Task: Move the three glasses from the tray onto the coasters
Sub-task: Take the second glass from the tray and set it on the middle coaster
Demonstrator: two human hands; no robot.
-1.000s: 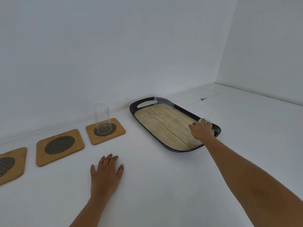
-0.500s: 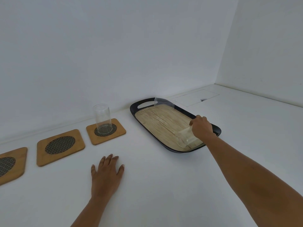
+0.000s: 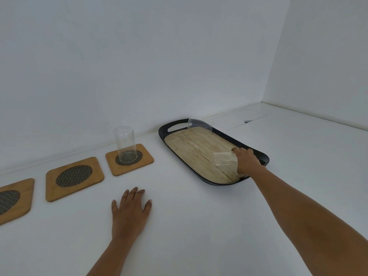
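A black tray (image 3: 262, 156) with a bamboo floor sits at centre right. My right hand (image 3: 248, 162) is shut on a clear glass (image 3: 224, 162), held tilted on its side just above the tray's near end. A second glass (image 3: 200, 124) lies on its side at the tray's far rim. A third glass (image 3: 124, 144) stands upright on the rightmost wooden coaster (image 3: 146, 162). Two more coasters, the middle coaster (image 3: 74, 178) and the left coaster (image 3: 15, 200), hold nothing. My left hand (image 3: 129, 211) rests flat on the table, fingers apart.
The white table (image 3: 199, 226) meets white walls at the back and right. A rectangular flap with a small opening (image 3: 239, 118) is set in the tabletop behind the tray.
My right hand has tipped the glass from upright at the tray's near corner onto its side and drawn it slightly leftward. The left hand has stayed put.
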